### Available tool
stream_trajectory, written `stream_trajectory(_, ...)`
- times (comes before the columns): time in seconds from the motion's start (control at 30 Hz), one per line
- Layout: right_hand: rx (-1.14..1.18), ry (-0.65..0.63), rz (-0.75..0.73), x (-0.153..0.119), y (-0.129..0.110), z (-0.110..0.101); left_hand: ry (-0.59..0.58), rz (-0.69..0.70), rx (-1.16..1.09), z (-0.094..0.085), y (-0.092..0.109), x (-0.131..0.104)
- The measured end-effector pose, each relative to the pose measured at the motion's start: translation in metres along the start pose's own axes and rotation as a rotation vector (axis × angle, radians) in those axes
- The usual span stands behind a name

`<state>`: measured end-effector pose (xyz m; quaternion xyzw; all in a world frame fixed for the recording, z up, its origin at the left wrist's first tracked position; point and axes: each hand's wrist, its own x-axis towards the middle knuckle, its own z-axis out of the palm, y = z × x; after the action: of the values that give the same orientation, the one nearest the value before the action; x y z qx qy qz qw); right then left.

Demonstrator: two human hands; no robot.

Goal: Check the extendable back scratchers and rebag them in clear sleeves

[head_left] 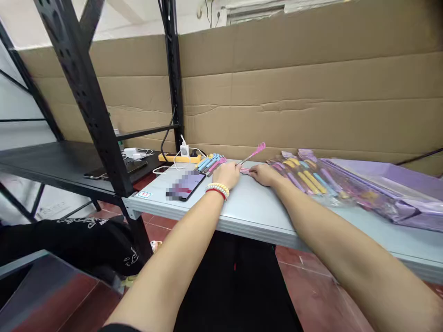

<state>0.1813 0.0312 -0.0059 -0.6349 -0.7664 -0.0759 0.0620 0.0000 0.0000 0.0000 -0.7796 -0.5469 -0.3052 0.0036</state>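
Note:
My left hand (226, 174), with beaded bracelets at its wrist, is closed around the lower part of a back scratcher. The back scratcher (256, 150) has a thin metal rod and a pink claw-shaped head that points up and right. My right hand (263, 174) rests on the table with its fingers pinched on a small pink-and-white striped piece (245, 170); I cannot tell what it is. Several blue, pink and yellow back scratchers (209, 162) lie just left of my left hand. Right of my right hand lie several purple, yellow and blue ones in clear plastic bags (304, 177).
A phone (187, 185) lies on the light grey table (256, 207). Behind it are a yellow power strip (180, 158) and white cables. A purple plastic-lined box (411, 193) stands at the right. A black metal post (93, 106) rises at the left, with cardboard (294, 83) behind.

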Motion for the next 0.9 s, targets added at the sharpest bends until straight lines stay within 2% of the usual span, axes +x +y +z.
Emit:
stream_trajectory(0.33,-0.278,0.121,-0.015,-0.007,-0.014,-0.013,-0.015,-0.053,0.003,0.0,0.004,-0.001)
stream_trajectory(0.5,-0.236,0.13,-0.011,-0.006,-0.016,-0.01,-0.01,-0.066,0.011,0.0,0.002,0.0)
stream_trajectory(0.67,-0.103,0.152,0.066,-0.008,-0.013,-0.006,-0.009,-0.085,0.008,0.0,0.001,0.002)
stream_trajectory(0.77,-0.009,0.29,0.208,-0.008,-0.007,-0.008,-0.007,-0.107,0.003,0.0,0.0,0.002)
stream_trajectory(0.9,0.213,0.629,0.344,-0.008,0.009,-0.018,0.005,-0.134,-0.005,-0.001,0.0,0.002)
